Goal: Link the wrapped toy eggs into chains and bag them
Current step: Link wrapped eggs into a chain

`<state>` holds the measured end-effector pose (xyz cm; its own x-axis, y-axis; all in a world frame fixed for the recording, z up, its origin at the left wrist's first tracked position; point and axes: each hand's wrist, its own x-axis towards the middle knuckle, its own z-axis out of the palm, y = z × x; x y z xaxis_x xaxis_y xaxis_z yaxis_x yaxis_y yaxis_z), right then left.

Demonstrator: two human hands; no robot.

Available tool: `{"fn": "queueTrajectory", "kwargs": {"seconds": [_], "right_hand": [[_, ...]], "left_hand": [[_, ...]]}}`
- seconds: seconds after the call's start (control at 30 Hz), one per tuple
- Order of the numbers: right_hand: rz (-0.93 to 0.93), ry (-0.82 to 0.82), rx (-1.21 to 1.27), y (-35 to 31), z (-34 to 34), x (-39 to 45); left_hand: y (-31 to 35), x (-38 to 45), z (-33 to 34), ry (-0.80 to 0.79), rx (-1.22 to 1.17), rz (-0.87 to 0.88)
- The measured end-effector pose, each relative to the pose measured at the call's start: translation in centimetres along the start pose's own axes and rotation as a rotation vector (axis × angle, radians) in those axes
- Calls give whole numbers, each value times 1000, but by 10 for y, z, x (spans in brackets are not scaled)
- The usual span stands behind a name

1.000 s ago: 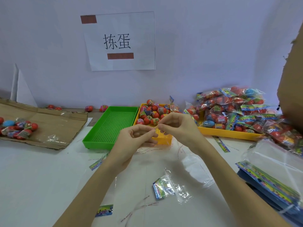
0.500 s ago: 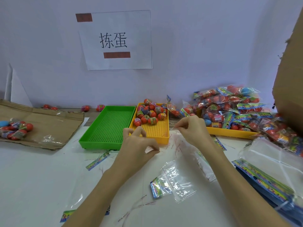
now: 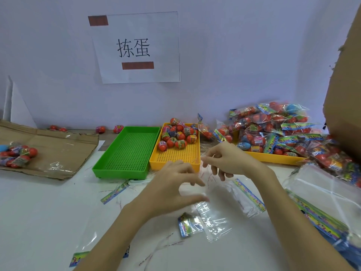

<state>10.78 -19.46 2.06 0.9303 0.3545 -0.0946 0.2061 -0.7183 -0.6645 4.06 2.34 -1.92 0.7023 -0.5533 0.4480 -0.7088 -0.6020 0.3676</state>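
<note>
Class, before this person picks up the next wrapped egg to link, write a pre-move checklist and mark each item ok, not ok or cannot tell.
1. Loose eggs ready in the yellow tray: ok.
2. Left hand free of objects: ok.
3. Right hand free: cannot tell, it may pinch a thin strip.
4. Empty clear bag within reach: ok.
5. Green tray holds no eggs: ok.

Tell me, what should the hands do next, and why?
Probably the left hand should reach forward to the yellow tray and pick up a wrapped egg. Neither hand holds an egg now: the left hovers with loose fingers over the table, and the right hand seems to pinch something thin and clear, perhaps a strip. The eggs lie just ahead.
</note>
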Motion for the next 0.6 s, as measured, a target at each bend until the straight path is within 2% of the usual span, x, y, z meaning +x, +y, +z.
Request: {"fn": "queueTrajectory", "kwargs": {"seconds": [0.17, 0.3, 0.43, 0.53, 0.6], "right_hand": [[29, 49, -45, 4, 2, 2], [22, 77, -75, 4, 3, 6], [-16, 114, 7, 4, 1, 5], [-43, 123, 260, 0, -3, 1], [-44, 27, 474, -4, -6, 1]], "left_hand": [[8, -5, 9, -286, -38, 86], [13, -3, 12, -320, -38, 82], [17, -1, 8, -167, -280, -59], [15, 5, -2, 97, -578, -266], [8, 7, -9, 306, -704, -430]]}}
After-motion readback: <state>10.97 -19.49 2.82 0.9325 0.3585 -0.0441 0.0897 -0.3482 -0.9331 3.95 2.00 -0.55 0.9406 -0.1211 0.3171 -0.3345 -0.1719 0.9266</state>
